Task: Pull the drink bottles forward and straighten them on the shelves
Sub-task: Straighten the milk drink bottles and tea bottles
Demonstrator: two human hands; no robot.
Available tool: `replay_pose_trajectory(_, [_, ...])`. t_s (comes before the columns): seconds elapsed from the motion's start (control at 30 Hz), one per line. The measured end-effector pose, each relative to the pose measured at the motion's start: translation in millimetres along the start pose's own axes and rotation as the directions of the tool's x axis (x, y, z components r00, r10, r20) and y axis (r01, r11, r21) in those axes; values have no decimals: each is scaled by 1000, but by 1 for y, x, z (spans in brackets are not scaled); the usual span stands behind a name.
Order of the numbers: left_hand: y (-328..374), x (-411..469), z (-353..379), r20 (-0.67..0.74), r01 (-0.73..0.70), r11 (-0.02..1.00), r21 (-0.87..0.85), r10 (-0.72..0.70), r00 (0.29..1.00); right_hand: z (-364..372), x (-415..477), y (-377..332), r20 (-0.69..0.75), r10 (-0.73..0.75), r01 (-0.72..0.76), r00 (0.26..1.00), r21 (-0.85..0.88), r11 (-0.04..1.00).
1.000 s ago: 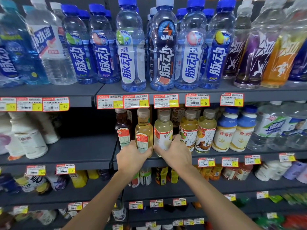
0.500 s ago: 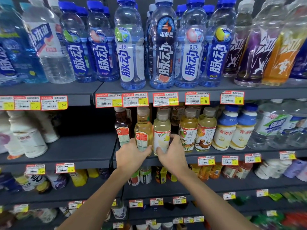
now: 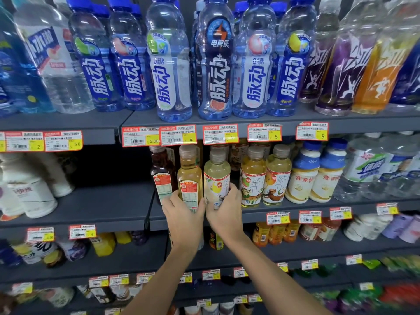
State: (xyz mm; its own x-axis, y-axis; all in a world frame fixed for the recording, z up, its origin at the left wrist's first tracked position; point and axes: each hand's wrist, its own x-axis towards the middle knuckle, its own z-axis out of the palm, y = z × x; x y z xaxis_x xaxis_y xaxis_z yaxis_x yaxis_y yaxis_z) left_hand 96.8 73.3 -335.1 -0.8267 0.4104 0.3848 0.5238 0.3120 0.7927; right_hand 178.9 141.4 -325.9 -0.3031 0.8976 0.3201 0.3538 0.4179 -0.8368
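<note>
Middle shelf (image 3: 252,215): amber tea bottle (image 3: 189,176) and pale green tea bottle (image 3: 216,178) stand upright, side by side at its front edge. Left hand (image 3: 183,215) grips the amber bottle's lower body. Right hand (image 3: 225,211) grips the pale bottle's base.

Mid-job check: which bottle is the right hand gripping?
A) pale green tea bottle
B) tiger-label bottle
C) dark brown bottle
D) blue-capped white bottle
A: the right hand wraps its fingers round the pale green tea bottle; the left hand holds the amber bottle beside it.
</note>
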Motion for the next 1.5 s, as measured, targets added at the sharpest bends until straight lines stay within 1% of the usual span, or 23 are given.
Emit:
replay_pose_trajectory(0.07, [1, -2, 1, 0, 4, 998, -66, -4, 1000, -2, 0, 4, 45, 10, -14, 999, 75, 997])
replay_pose_trajectory(0.13, [-1, 0, 0, 12, 2, 995, -98, -1, 1000, -4, 1, 7, 41, 20, -23, 999, 84, 996])
replay_pose_trajectory(0.23, [-7, 6, -5, 82, 6, 989, -146, 6, 997, -3, 3, 9, -13, 28, -28, 1000, 9, 1000])
replay_pose_trajectory(0.3, [-13, 9, -11, 133, -12, 982, -190, 38, 990, -2, 2, 8, -40, 17, -19, 999, -56, 998])
replay_pose_trajectory(0.37, [-18, 12, -15, 178, -42, 972, -233, 85, 980, 0, 1, 8, -38, -3, -1, 999, -85, 996])
replay_pose_trajectory(0.47, [-23, 12, -16, 213, -68, 965, -254, 124, 969, 0, -1, 9, -6, -28, 28, 1000, -73, 997])
replay_pose_trajectory(0.53, [-20, 7, -12, 151, -78, 971, -226, 114, 982, -1, -1, 11, 3, -41, 41, 999, -52, 998])
replay_pose_trajectory(0.57, [-17, 3, -8, 96, -78, 983, -168, 95, 991, -2, -1, 11, 2, -40, 40, 999, -38, 998])
replay_pose_trajectory(0.63, [-8, -4, -1, 36, -29, 993, -116, 33, 999, -3, -1, 12, 6, -30, 30, 1000, -13, 999])
replay_pose_trajectory(0.73, [3, -4, 7, 41, 66, 989, -131, -61, 997, -4, -2, 14, 15, -19, 19, 1000, -11, 1000])
replay_pose_trajectory(0.83, [4, 0, 11, 34, 89, 987, -133, -85, 996, -7, -2, 16, 17, -14, 14, 1000, -35, 999])
replay_pose_trajectory(0.97, [-5, 7, 10, 73, 54, 988, -143, -44, 996, -9, -2, 16, 32, -13, 14, 999, -53, 999])
replay_pose_trajectory(1.07, [-16, 13, 4, 209, 37, 977, -212, 8, 978, -10, 0, 15, 43, 3, -1, 999, -65, 998])
replay_pose_trajectory(1.13, [-21, 13, 1, 271, -4, 976, -217, 64, 960, -11, 0, 15, 49, 9, -5, 999, -71, 997])
replay_pose_trajectory(1.2, [-20, 9, 2, 252, -65, 974, -219, 121, 960, -12, 0, 15, 56, 6, -2, 998, -73, 997])
replay_pose_trajectory(1.23, [-19, 7, 4, 226, -78, 976, -204, 125, 966, -12, 0, 14, 61, 5, 0, 998, -75, 997])
replay_pose_trajectory(1.33, [-10, 2, 10, 121, 17, 982, -187, 6, 993, -16, 1, 12, 76, -1, 6, 997, -68, 998])
replay_pose_trajectory(1.37, [-9, 1, 10, 97, 32, 980, -199, -12, 995, -18, 1, 12, 81, -2, 7, 997, -64, 998])
replay_pose_trajectory(1.43, [-11, 3, 9, 110, 29, 976, -218, -5, 994, -21, 3, 11, 100, 4, 4, 995, -78, 997])
replay_pose_trajectory(1.5, [-15, 7, 5, 183, 37, 964, -263, 12, 983, -26, 7, 11, 131, 5, 11, 991, -124, 992])
